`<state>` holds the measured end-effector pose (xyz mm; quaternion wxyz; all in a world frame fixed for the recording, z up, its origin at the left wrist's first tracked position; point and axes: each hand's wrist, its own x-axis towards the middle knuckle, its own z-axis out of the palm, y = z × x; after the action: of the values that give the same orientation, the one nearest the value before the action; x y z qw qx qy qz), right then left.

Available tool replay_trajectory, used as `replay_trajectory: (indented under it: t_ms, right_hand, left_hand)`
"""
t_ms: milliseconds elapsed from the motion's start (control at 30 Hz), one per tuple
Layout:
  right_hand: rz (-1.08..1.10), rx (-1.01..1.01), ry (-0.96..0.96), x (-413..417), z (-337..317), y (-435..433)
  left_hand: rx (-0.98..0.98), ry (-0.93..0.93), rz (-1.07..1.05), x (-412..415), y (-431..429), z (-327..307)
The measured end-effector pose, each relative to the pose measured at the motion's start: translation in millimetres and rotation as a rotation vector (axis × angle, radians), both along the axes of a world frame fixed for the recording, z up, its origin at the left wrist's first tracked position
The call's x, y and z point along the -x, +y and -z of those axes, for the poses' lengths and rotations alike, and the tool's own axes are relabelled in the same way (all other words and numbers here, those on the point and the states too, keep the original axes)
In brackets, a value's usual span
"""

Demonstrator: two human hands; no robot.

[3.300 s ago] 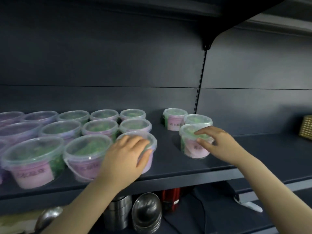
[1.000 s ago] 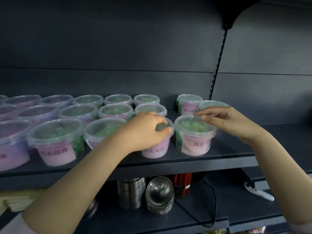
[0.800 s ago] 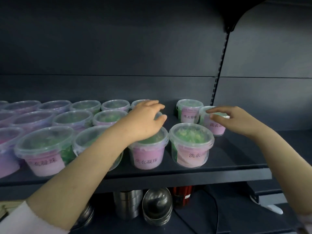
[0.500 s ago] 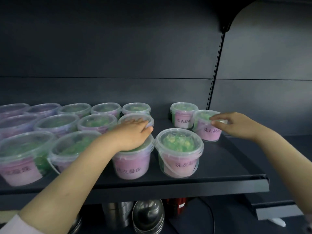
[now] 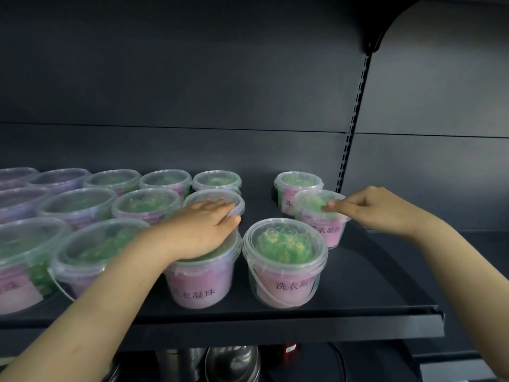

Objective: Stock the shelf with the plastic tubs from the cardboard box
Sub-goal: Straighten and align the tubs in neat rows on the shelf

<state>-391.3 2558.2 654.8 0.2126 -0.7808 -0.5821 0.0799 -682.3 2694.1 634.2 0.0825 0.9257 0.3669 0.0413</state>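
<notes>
Plainly, the left hand (image 5: pixel 199 230) lay flat on the lid of the front pink tub (image 5: pixel 198 282). Its fingers (image 5: pixel 220 205) were straight and released, their tips reaching the lid of the tub behind (image 5: pixel 214 194). The right hand (image 5: pixel 377 209) had its fingers (image 5: pixel 330 206) curled onto the lid edge of the right tub (image 5: pixel 325 232), pinching it. Both tubs stood upright on the dark shelf (image 5: pixel 371 285). Just right of the front pink tub stood a free tub (image 5: pixel 285 260) of green beads, touched by neither hand. A back tub (image 5: pixel 298 183) stood behind the right tub, and rows of like tubs (image 5: pixel 80 205) filled the shelf's left. Steel bowls (image 5: pixel 231 362) showed beneath.
</notes>
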Motion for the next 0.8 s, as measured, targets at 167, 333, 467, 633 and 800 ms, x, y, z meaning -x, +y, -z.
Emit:
replay_trajectory:
  t_ms: [167, 333, 467, 633, 800]
  right_hand:
    - [-0.105, 0.054, -0.002, 20, -1, 13]
    - [-0.149, 0.084, -0.014, 34, -1, 29]
    - [-0.22, 0.074, 0.036, 45, -3, 38]
    - [-0.329, 0.049, 0.059, 50, 0, 43]
    - [-0.363, 0.037, 0.041, 49, -2, 46]
  left_hand:
    - [-0.017, -0.01, 0.0, -1, 1, 2]
    - [-0.014, -0.012, -0.009, -3, 1, 3]
    - [-0.022, -0.021, -0.009, -2, 0, 1]
    - [-0.015, -0.017, -0.011, 0, -4, -1]
    - [-0.01, -0.02, -0.017, 2, -4, -4]
